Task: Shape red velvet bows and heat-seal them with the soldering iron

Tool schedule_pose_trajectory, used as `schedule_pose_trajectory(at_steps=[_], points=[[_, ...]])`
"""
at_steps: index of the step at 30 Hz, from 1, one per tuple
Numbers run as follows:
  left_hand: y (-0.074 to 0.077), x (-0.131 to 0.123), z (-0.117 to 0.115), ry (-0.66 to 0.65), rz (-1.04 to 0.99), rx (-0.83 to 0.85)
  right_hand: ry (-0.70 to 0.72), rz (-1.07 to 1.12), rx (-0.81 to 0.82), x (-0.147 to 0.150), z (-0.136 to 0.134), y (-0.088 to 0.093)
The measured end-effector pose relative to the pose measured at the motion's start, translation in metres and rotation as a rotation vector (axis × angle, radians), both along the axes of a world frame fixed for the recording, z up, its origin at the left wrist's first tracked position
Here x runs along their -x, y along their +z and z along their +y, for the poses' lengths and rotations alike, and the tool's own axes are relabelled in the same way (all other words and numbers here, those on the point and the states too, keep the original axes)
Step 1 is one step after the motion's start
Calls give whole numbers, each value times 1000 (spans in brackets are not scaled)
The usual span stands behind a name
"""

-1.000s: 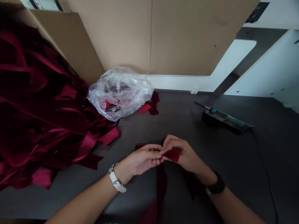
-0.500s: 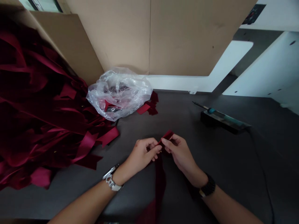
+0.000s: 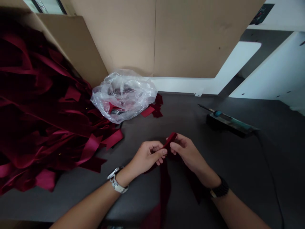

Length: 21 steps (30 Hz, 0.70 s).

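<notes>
Velvet ribbon strip (image 3: 170,140), dark red, stands up between both hands near the middle of the dark grey table (image 3: 240,165), its tail falling toward the near edge. Left hand (image 3: 146,156): fingers curled, thumb and forefinger apparently pinching the strip. Right hand (image 3: 188,152): fingers partly open against the strip's upper end; firmness of contact cannot be told. A short, even pinch seems best, keeping the pile from twisting. Heap of crimson ribbons (image 3: 40,108) lies toward the left edge, clear plastic bag (image 3: 124,97) by the far edge, soldering iron (image 3: 228,120) toward the right.
</notes>
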<state>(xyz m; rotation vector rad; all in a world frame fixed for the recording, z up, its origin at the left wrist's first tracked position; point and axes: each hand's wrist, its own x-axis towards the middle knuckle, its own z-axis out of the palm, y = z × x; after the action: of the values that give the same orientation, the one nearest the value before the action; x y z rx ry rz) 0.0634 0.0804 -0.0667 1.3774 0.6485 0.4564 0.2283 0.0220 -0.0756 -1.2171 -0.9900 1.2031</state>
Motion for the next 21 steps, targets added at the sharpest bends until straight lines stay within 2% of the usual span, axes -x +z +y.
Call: schedule_pose_trajectory(at_steps=[3, 7, 9, 11, 14, 17, 19, 21], points=[[0, 0, 1, 1, 7, -23, 118, -62, 37, 0, 0, 3], [-1, 1, 2, 8, 63, -118, 26, -54, 32, 2, 1, 4], [-3, 2, 0, 35, 92, -251, -50, -25, 6, 1, 2, 4], [-5, 2, -4, 54, 142, -457, -175, 20, -17, -2, 3, 7], [-11, 2, -13, 4, 300, -793, -326, 105, -61, -10, 5, 12], [-17, 4, -17, -69, 459, -987, -339, 110, -97, -17, 4, 18], [-19, 5, -15, -111, 458, -1019, -307, 81, -94, -21, 2, 19], [-18, 7, -9, -146, 394, -1042, -215, 56, -50, -22, 1, 18]])
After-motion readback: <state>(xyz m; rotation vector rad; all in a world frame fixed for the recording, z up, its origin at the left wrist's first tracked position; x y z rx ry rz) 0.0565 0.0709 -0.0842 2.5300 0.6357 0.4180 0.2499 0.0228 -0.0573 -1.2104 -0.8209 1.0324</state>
